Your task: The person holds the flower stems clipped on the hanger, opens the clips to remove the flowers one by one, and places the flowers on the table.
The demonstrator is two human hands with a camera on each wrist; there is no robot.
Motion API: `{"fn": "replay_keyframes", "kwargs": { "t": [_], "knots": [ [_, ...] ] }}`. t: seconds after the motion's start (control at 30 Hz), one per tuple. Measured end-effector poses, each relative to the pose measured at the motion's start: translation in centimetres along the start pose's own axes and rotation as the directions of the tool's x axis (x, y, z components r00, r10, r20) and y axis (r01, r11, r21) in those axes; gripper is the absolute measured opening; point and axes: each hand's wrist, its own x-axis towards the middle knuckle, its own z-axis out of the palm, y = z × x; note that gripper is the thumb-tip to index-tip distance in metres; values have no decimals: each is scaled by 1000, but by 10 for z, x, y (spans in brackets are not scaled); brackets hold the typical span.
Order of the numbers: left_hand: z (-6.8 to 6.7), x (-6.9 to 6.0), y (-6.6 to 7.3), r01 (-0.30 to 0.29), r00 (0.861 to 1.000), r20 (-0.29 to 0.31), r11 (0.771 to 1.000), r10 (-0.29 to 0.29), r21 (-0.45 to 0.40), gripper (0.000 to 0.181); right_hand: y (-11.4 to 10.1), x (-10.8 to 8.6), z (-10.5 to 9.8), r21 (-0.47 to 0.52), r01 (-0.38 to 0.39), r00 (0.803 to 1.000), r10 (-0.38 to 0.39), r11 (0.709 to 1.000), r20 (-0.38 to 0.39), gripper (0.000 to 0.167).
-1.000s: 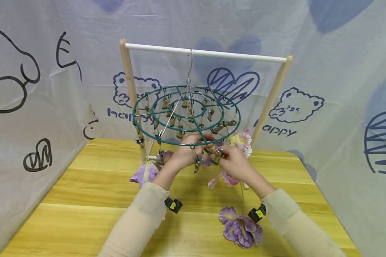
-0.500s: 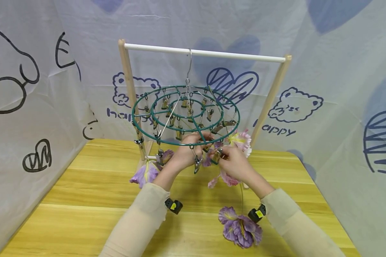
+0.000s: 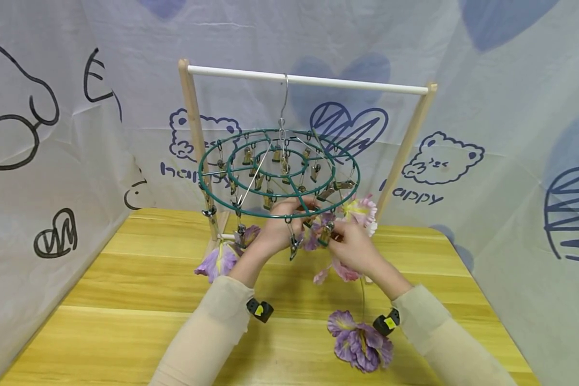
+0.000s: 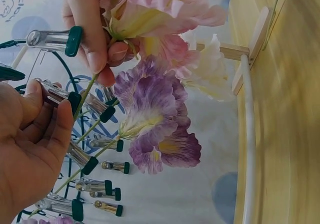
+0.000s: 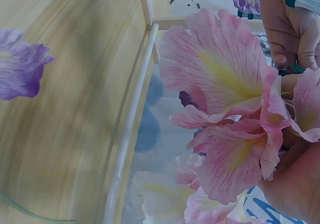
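In the left wrist view my left hand (image 4: 35,159) pinches a metal clip (image 4: 57,93) with green tips against a green stem (image 4: 86,97). My right hand (image 4: 87,24) holds that stem just under a pink flower (image 4: 155,14). Below it a purple flower (image 4: 155,119) hangs by a clip. The head view has both the left hand (image 3: 280,228) and the right hand (image 3: 354,241) under the front of a green round clip hanger (image 3: 289,217). The right wrist view is largely filled by the pink flower (image 5: 230,79), covering part of the right hand (image 5: 300,184).
The hanger hangs from a white rod (image 3: 357,83) on a wooden frame (image 3: 410,139). On the wooden table (image 3: 125,321), a purple flower (image 3: 362,343) lies near the right wrist. Another purple flower (image 3: 218,261) hangs left of the left forearm.
Both hands stay nearly in place. The pink petals below the right hand and the hanging clip between the hands have shifted slightly.
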Motion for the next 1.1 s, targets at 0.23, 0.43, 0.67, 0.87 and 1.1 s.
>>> {"fn": "replay_keyframes", "kwargs": {
  "t": [0.23,0.43,0.67,0.87,1.1],
  "knots": [
    [-1,-1,1,12,1000,-7,1000,-12,20,42,3,-5,0,-5,17,1000,-17,1000,8,17],
    [-2,-1,2,22,999,-27,999,-21,44,33,6,-8,-1,5,17,1000,-17,1000,21,17],
    [-4,-1,2,41,999,-34,998,-39,57,26,7,-13,-1,38,-25,998,23,999,55,17],
    [-5,-4,2,64,998,-29,998,-64,2,28,11,-21,-1,90,-26,997,20,996,74,10],
    [-7,-6,0,28,999,-26,999,-29,-40,27,14,-34,-3,132,-118,989,104,984,107,12]
  ]
}}
